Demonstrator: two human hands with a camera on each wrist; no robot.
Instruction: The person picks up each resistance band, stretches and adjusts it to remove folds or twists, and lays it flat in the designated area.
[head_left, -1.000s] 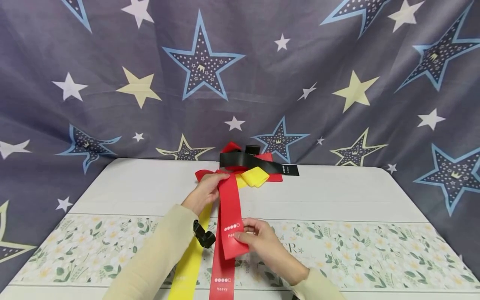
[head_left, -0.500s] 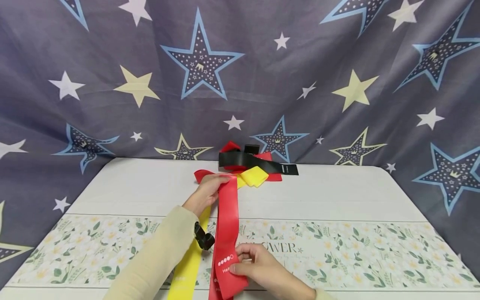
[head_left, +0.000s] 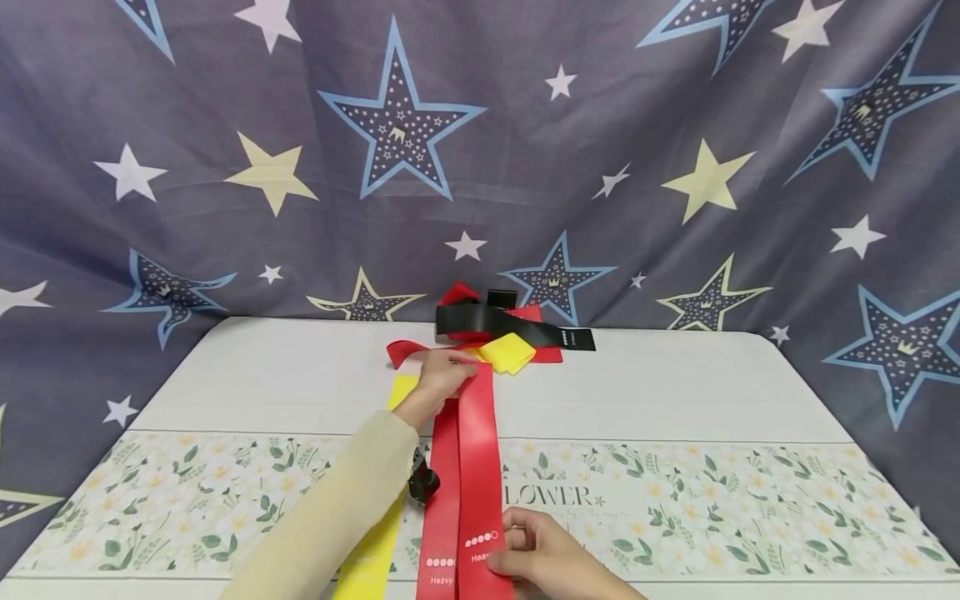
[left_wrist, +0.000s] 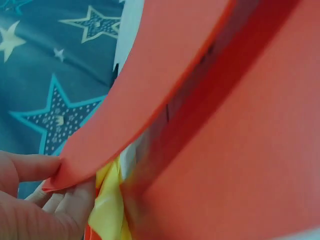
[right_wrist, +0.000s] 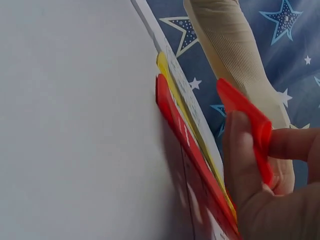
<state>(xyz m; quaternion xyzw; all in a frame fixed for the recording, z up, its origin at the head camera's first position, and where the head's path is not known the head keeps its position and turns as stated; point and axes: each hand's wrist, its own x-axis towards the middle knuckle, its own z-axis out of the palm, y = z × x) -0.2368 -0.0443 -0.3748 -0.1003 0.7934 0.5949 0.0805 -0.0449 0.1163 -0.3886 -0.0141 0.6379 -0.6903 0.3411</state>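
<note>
Between my two hands a red resistance band (head_left: 480,467), printed "Heavy", runs lengthwise toward me. My left hand (head_left: 441,377) pinches its far part between thumb and fingers; the left wrist view shows the same hand (left_wrist: 45,200) at the band's edge. Lower down, my right hand (head_left: 542,554) pinches the near part by the print, and in the right wrist view the red band (right_wrist: 250,125) is raised above the table. Beside it on the left lies another red length (head_left: 442,500), also marked "Heavy". A yellow band (head_left: 378,533) stretches along under my left forearm.
At the table's back, a black band (head_left: 502,321) lies across other red bands, with a folded yellow piece (head_left: 508,353) in front. The white table (head_left: 660,392) has a floral strip (head_left: 712,508). A star-patterned curtain (head_left: 570,167) hangs behind.
My right hand has moved toward me with the red band's end, drawing it straight. Lately both hands have shifted to the right, and the band now lies beside the other red length.
</note>
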